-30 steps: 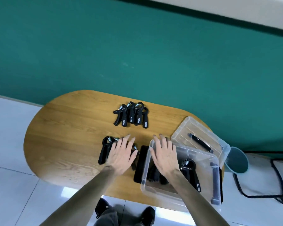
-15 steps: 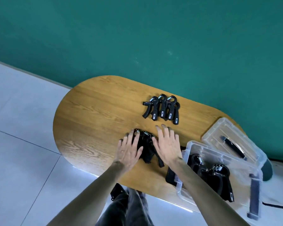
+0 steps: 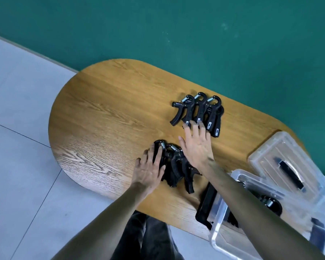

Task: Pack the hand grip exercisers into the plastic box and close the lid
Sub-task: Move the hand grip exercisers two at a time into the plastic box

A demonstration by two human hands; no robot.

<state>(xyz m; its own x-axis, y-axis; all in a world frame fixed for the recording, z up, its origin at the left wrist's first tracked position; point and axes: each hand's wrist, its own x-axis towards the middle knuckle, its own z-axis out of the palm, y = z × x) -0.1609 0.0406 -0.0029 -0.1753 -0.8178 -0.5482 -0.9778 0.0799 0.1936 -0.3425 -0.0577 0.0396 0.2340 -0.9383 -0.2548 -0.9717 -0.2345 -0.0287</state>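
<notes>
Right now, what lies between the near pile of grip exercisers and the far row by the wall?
In the head view, only the right hand reaching across bare wood between the near pile and the far row.

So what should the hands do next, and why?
Probably the right hand should curl its fingers round the far row of exercisers. Its straight fingers reach the row's near ends without gripping. The left hand lies flat on the near pile. Both groups are still on the table, and the plastic box stands open on the right.
</notes>
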